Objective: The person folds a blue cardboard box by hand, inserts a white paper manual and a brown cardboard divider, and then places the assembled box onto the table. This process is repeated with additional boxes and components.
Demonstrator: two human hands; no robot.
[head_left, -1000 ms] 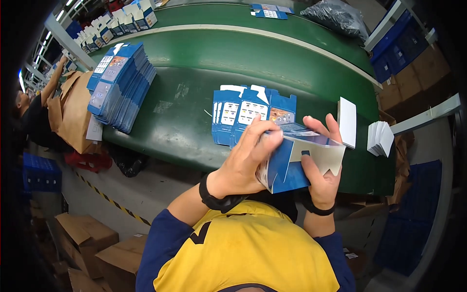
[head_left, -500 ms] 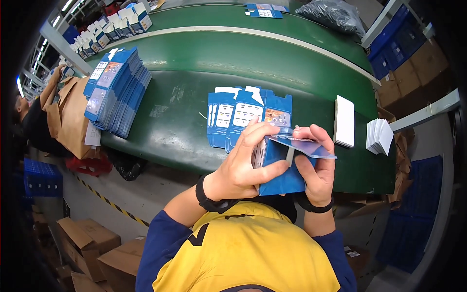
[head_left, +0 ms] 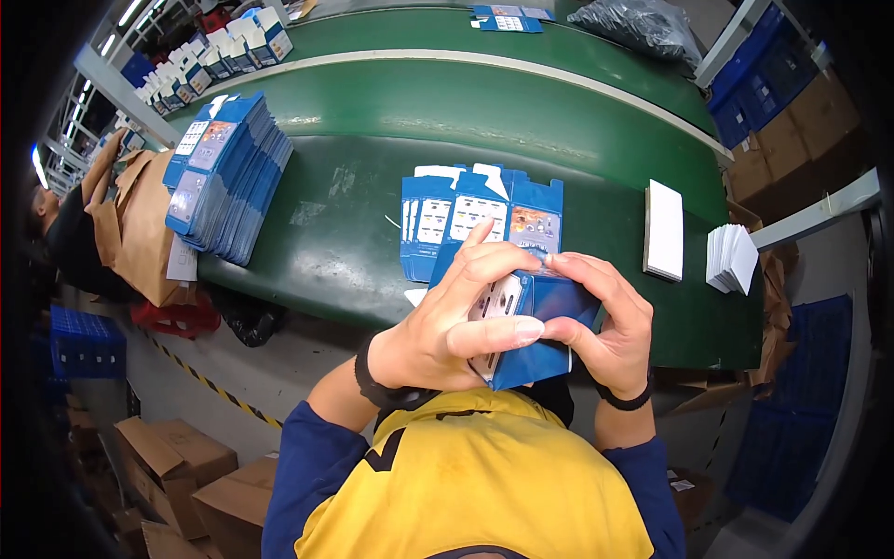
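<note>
Between my hands, close above the near edge of the green workbench (head_left: 335, 233), is a blue printed carton (head_left: 521, 365), folded up into a box. My left hand (head_left: 447, 321) wraps its left side, thumb across the near face and fingers over the top. From the right, my right hand (head_left: 610, 326) pinches it, fingertips on the upper edge and thumb near my left thumb. A blue panel lies down over the end between my hands. Just beyond, several flattened blue cartons (head_left: 480, 220) lie overlapping on the bench, partly hidden by my fingers.
A tall stack of flat cartons (head_left: 244, 177) stands at the left. White paper stacks (head_left: 662, 233) lie at the right. Erected boxes (head_left: 247, 39) line the far-left conveyor (head_left: 391, 88). Another person's arm (head_left: 101, 172) is by a brown paper sack (head_left: 144, 224).
The raised flap at the carton's end has been folded down. My right fingers have closed onto its upper edge, and both thumbs have come together on the near side.
</note>
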